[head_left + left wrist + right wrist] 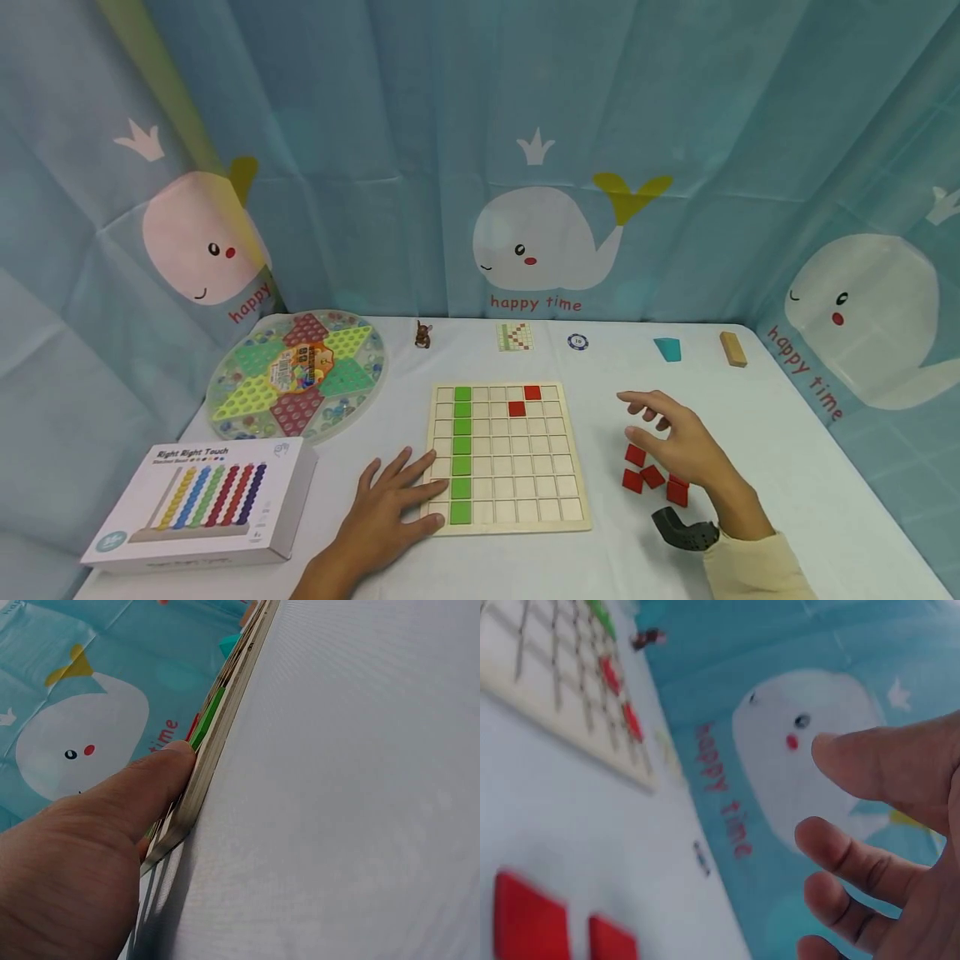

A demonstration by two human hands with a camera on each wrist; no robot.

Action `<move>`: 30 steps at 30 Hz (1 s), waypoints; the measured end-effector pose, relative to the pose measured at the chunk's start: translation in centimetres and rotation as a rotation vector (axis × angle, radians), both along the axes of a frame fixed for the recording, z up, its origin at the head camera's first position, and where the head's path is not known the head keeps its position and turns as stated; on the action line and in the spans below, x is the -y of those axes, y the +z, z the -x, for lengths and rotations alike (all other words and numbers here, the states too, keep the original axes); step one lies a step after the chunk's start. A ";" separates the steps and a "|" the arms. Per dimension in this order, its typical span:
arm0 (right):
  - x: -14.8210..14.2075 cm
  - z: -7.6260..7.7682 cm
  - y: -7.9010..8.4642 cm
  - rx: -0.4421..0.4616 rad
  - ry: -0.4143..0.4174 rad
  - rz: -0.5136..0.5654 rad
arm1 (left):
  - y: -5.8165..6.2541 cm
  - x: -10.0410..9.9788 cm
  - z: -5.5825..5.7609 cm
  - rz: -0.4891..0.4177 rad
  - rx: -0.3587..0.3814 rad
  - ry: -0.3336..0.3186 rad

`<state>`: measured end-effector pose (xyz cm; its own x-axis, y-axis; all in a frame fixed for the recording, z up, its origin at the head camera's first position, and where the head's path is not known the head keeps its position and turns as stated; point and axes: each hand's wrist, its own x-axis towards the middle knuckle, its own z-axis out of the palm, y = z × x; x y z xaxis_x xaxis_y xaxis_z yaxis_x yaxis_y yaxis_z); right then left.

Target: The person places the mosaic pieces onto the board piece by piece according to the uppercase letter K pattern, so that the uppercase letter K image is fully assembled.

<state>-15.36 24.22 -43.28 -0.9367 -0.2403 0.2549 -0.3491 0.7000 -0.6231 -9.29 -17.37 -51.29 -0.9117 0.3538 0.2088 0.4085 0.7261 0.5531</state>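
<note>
A wooden grid board [510, 527] lies flat at the middle of the table. One of its columns is filled with green square tiles [461, 446], and two red tiles [517, 408] sit in cells near its top right. My left hand [386, 508] rests on the board's left edge, fingers spread; in the left wrist view the thumb [150, 787] touches the rim. Above a loose group of red square tiles [632, 481] hovers my right hand [678, 442], holding nothing, its fingers bent loosely. Part of that group is hidden beneath the hand.
At left lie a round Chinese checkers board [251, 400] and a white game box [202, 500]. Along the back stand a small brown figurine [423, 335], a pattern card [515, 337], a poker chip [577, 342], a teal piece [667, 349] and a wooden block [732, 349].
</note>
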 end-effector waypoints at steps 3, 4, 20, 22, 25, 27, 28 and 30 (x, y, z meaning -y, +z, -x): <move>-0.9 0.0 -1.0 0.029 -0.022 -0.010 | -0.2 -0.1 0.1 -0.001 -0.019 0.002; -1.2 0.0 -1.3 0.042 -0.031 -0.013 | -0.2 -0.1 0.1 -0.003 -0.027 0.001; -3.8 0.3 -5.3 0.225 -0.134 -0.127 | -0.5 -0.1 0.3 0.025 0.026 0.007; -3.7 0.3 -5.4 0.211 -0.151 -0.133 | -0.5 -0.1 0.3 0.028 0.027 0.005; -3.5 0.2 -5.5 0.200 -0.185 -0.143 | -0.4 -0.1 0.3 0.031 0.035 0.004; -3.4 0.2 -5.6 0.200 -0.202 -0.146 | -0.3 -0.1 0.3 0.032 0.040 0.007; -3.4 0.2 -5.6 0.199 -0.207 -0.149 | -0.2 -0.1 0.2 0.032 0.040 0.010; -3.3 0.2 -5.7 0.191 -0.208 -0.157 | -0.2 -0.1 0.2 0.028 0.033 0.014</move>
<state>-15.52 27.50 -49.00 -0.9972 -0.0609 0.0443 -0.0752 0.8367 -0.5425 -9.48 -17.29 -51.45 -0.9229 0.3461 0.1689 0.3800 0.7474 0.5450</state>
